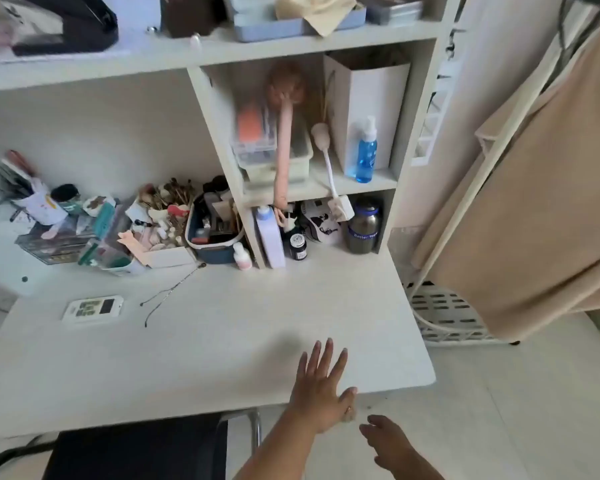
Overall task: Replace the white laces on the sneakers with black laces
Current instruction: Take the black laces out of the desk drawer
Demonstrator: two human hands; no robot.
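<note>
Pale, matte laminate covers the wide white worktop (222, 341), smooth and bare across its near half, with a rounded right corner. The left hand (321, 382) lies over the near edge by that corner, fingers straight and spread, palm down, holding nothing; whether it presses the surface or hovers just above cannot be told, though a soft shadow sits beyond the fingertips. The right hand (392, 445) hangs off the worktop's edge over the light floor, fingers loosely bent, its grip likewise empty. Probably the person is steadying against the edge or clearing a space to work in.

No sneakers show in this view, white-laced or otherwise. A thin dark cord (168, 294) trails across the worktop, from near the clutter toward the small white digital timer (92, 308) lying flat on the left; it may be a black lace, but it is too fine to tell. By my reading the task has not begun, and the shoes must first be fetched.

Against the back stand crowded holders of brushes and small pots, a navy plastic caddy (215, 233), a tall lilac bottle (270, 237) and a dull steel flask (362, 225). On the shelf above, a clear blue pump bottle (365, 155) stands before a white paper bag (368, 109).
</note>
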